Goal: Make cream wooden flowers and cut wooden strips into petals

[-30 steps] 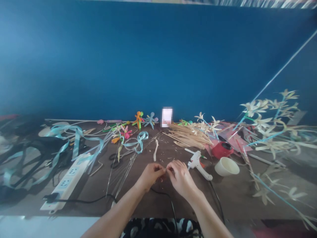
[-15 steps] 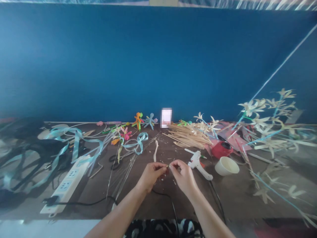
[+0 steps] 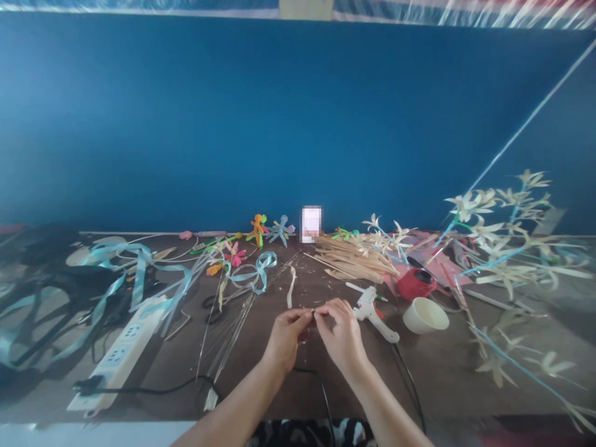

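Your left hand (image 3: 285,340) and right hand (image 3: 343,338) pinch a small piece (image 3: 313,311) over the counter (image 3: 459,372), fingertips closer together than half a second ago. The white panel (image 3: 311,221) behind is too pixelated to read.

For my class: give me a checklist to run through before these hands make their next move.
1. Left hand and right hand grip on the small piece: ok, fingertips meet at it.
2. Small piece identifiable: cannot tell, too small.
3. Glue gun lying on the table: ok.
4. Glue gun cool: cannot tell.
5. Plug in power strip: ok.
6. Table free of scraps: not ok, a pale strip lies beyond the hands.
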`<state>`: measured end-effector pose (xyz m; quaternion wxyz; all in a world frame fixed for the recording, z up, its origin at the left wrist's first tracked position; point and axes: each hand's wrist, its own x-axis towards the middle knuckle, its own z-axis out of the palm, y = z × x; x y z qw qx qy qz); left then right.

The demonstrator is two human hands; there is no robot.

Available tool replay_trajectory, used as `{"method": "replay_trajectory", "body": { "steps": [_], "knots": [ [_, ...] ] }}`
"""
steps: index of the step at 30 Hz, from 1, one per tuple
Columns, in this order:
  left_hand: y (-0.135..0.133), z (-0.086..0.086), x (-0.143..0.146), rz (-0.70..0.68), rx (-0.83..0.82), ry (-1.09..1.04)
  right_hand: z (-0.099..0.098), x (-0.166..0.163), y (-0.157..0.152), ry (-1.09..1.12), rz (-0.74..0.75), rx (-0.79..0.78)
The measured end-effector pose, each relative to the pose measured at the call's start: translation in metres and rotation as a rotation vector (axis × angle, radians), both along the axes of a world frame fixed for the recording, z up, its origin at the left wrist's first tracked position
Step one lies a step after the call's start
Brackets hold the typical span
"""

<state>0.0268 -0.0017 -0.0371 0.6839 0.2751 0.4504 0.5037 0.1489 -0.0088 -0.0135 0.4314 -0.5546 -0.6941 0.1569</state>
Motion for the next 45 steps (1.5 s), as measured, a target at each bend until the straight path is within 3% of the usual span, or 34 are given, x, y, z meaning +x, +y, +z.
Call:
{"method": "replay_trajectory", "body": {
  "steps": [5, 10, 15, 23, 32, 40, 45],
  "knots": [
    [0.002, -0.007, 0.003, 0.072, 0.116, 0.213, 0.004, -0.006, -0.004, -0.137, -0.011, 0.033],
    [0.002, -0.008, -0.002, 0.117, 0.281, 0.450, -0.001, -0.006, -0.005, -0.027, 0.032, -0.021],
    [-0.001, -0.002, -0.005, 0.079, 0.448, 0.607, -0.004, -0.004, -0.002, 0.074, 0.046, -0.062],
    [-0.004, 0.009, -0.010, 0.003, 0.561, 0.765, 0.000, -0.001, 0.001, 0.002, 0.073, -0.053],
    [-0.010, 0.010, -0.022, -0.183, 0.550, 0.810, -0.001, 0.004, -0.002, 0.023, 0.159, -0.090],
    [-0.011, -0.005, -0.025, -0.318, 0.154, 0.432, -0.010, 0.006, -0.009, 0.078, 0.215, -0.142],
    [-0.009, -0.002, -0.026, -0.271, 0.139, 0.390, -0.013, 0.012, -0.006, 0.206, 0.267, -0.295]
  ]
}}
